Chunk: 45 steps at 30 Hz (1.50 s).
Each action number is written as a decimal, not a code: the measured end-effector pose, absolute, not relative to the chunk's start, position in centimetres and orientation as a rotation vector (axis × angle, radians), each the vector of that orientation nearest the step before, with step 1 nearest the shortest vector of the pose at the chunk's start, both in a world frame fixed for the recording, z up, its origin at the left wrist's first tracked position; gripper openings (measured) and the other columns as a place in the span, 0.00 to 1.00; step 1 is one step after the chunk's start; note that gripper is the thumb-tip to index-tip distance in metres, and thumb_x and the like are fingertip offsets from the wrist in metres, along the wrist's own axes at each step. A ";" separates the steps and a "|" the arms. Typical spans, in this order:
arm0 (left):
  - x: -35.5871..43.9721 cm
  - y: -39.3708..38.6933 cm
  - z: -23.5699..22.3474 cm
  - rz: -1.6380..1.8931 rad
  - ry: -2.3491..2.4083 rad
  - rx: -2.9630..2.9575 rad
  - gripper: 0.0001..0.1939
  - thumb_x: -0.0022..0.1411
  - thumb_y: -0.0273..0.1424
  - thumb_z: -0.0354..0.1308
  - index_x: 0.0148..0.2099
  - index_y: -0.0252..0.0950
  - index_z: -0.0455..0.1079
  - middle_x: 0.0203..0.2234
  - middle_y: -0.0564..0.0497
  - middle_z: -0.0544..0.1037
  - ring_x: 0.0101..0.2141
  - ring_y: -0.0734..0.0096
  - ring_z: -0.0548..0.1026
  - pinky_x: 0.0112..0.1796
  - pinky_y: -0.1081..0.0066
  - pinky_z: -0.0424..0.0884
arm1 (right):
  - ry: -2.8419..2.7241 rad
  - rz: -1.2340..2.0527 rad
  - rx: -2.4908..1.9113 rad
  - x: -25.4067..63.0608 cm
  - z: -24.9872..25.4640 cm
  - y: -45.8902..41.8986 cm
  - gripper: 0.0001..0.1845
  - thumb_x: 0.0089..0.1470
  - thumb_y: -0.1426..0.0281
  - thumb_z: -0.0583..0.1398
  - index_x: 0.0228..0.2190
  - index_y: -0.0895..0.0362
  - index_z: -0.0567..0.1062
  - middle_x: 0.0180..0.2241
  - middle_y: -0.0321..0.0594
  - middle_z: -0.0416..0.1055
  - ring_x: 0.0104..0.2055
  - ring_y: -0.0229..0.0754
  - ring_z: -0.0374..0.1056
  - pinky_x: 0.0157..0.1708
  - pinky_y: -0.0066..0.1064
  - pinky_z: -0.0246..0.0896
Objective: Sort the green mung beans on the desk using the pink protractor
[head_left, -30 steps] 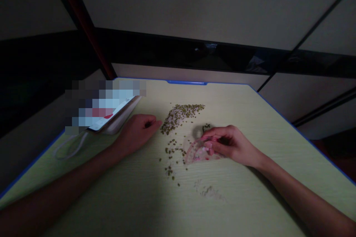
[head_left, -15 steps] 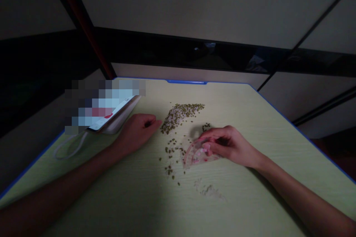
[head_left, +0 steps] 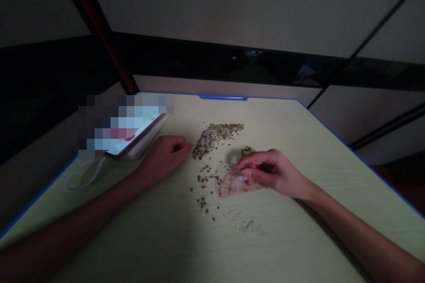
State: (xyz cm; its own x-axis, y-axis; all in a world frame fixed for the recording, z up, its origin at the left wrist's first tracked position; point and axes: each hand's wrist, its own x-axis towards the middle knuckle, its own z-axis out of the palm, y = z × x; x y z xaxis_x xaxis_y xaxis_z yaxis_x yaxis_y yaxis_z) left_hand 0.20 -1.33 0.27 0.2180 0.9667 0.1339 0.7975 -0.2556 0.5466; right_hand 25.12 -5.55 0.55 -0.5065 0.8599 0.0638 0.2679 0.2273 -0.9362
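Note:
My right hand [head_left: 279, 174] pinches a clear pink protractor [head_left: 229, 184] between thumb and fingers, its curved edge towards the scattered beans. Small green beans [head_left: 203, 179], like mung beans, lie loose just left of it. My left hand [head_left: 168, 154] rests on the table as a loose fist, with nothing visible in it. Its thumb tip is close to a pile of green beans mixed with pale grains [head_left: 214, 137]. A few darker beans [head_left: 246, 151] lie just beyond my right fingers. Nearer me is a streak of whitish powder or crumbs [head_left: 250, 226].
A phone with a lit screen [head_left: 133, 135], partly pixelated, leans on a pale stand at the left, with a strap loop [head_left: 83, 181] beside it. The pale table [head_left: 149, 239] has a blue rim. Cabinet panels [head_left: 226, 9] rise behind it.
The protractor has tilted slightly and its lower left tip has shifted a little up and left. One bean near that tip has moved slightly. My left hand is practically still.

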 end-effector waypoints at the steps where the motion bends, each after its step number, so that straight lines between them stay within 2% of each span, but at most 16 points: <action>1: 0.2 -1.3 0.2 0.648 1.636 2.137 0.19 0.53 0.39 0.45 0.16 0.37 0.47 0.13 0.58 0.51 0.18 0.79 0.54 0.20 0.75 0.50 | -1.919 1.277 -1.031 25.0 0.5 -5.5 0.11 0.48 0.70 0.58 0.32 0.65 0.74 0.19 0.36 0.65 0.18 0.29 0.57 0.15 0.20 0.48; 8: 0.1 -1.4 0.3 0.627 1.643 2.144 0.19 0.53 0.39 0.45 0.16 0.37 0.47 0.13 0.58 0.51 0.18 0.79 0.54 0.20 0.75 0.50 | -2.025 1.249 -1.032 25.0 0.5 -5.5 0.11 0.48 0.70 0.58 0.32 0.65 0.75 0.17 0.34 0.63 0.17 0.29 0.53 0.15 0.21 0.47; 19: 0.1 -1.4 0.2 0.631 1.637 2.137 0.19 0.54 0.39 0.45 0.17 0.37 0.47 0.13 0.58 0.51 0.18 0.78 0.54 0.20 0.75 0.50 | -2.040 1.374 -1.003 25.1 0.4 -5.7 0.11 0.48 0.69 0.59 0.32 0.63 0.75 0.20 0.38 0.68 0.20 0.31 0.59 0.19 0.23 0.55; 29: 0.2 -1.5 0.4 0.623 1.622 2.136 0.18 0.54 0.39 0.45 0.17 0.37 0.48 0.14 0.58 0.52 0.18 0.78 0.55 0.21 0.75 0.50 | -1.981 1.460 -0.959 24.0 0.3 -6.2 0.11 0.48 0.69 0.59 0.32 0.64 0.74 0.19 0.36 0.66 0.20 0.31 0.59 0.18 0.23 0.53; 37: 0.2 -1.5 0.5 0.633 1.619 2.140 0.19 0.54 0.39 0.45 0.17 0.37 0.48 0.14 0.58 0.52 0.18 0.78 0.55 0.21 0.75 0.50 | -1.962 1.394 -1.027 23.5 0.5 -6.4 0.09 0.48 0.71 0.58 0.31 0.63 0.73 0.17 0.32 0.62 0.18 0.29 0.54 0.17 0.22 0.49; 45: 0.2 -1.4 0.4 0.624 1.634 2.144 0.19 0.53 0.39 0.45 0.16 0.37 0.47 0.13 0.58 0.52 0.18 0.79 0.54 0.20 0.75 0.50 | -1.854 1.364 -1.094 24.9 0.4 -5.5 0.09 0.47 0.69 0.59 0.29 0.64 0.71 0.16 0.32 0.61 0.17 0.28 0.54 0.17 0.22 0.47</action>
State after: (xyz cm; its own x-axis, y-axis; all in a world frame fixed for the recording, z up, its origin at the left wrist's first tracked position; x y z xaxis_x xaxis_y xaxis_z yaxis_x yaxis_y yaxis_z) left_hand 0.22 -1.43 0.45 0.2285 0.9660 0.1213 0.8011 -0.2574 0.5403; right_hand 24.86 -5.45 0.39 -0.4924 0.8702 -0.0136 0.2718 0.1389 -0.9523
